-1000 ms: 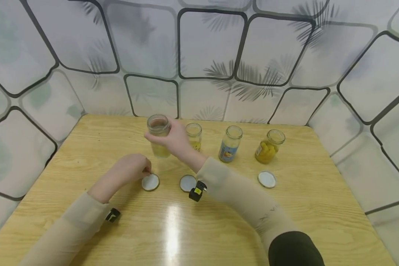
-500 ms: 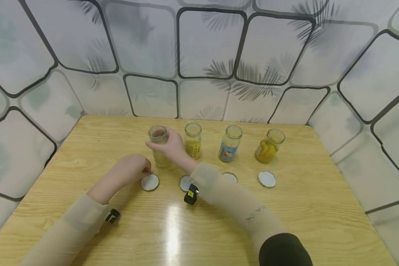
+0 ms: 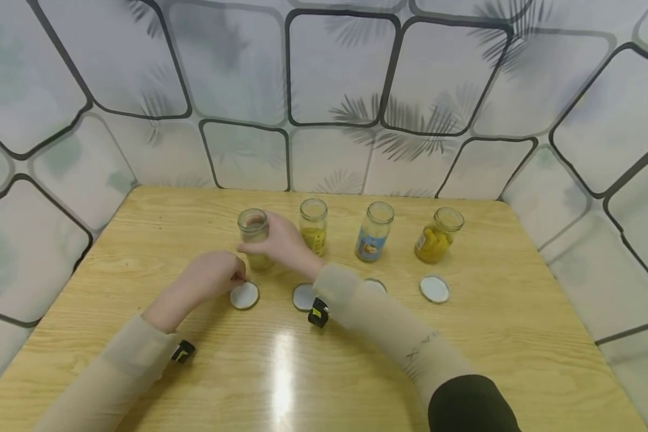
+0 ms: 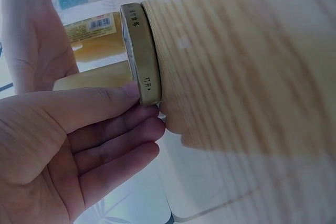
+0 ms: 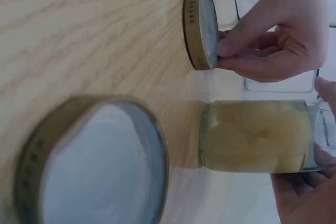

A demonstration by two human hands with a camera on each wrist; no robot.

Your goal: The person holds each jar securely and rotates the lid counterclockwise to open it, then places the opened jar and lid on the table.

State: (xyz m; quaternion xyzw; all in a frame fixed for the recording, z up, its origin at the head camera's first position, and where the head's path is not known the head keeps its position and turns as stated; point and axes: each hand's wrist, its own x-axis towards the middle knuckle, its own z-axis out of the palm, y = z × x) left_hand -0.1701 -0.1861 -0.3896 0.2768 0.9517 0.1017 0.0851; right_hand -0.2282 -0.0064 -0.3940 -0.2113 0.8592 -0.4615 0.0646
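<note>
My left hand [image 3: 210, 279] pinches the rim of a gold jar lid [image 4: 142, 51] between thumb and fingers. The lid lies on the table with its white inside up. Just behind it, my right hand [image 3: 286, 243] grips an open glass jar [image 5: 257, 135] around its upper part. Pale round pieces in liquid fill the lower part of this jar, which is upright, its base seemingly on the tabletop. In the right wrist view a second lid [image 5: 105, 166] lies close to the camera.
To the right stand three open glass jars: one with yellow contents [image 3: 313, 234], one with a blue label [image 3: 371, 240] and one with yellow-orange pieces [image 3: 434, 243]. Lids lie in front, one partly behind my right sleeve [image 3: 376, 285] and one at the right [image 3: 434, 288]. Patterned panels [image 3: 335, 78] enclose the table.
My right hand has brought the jar down and toward me, then shifted it slightly left. The left hand has stayed at the lid.
</note>
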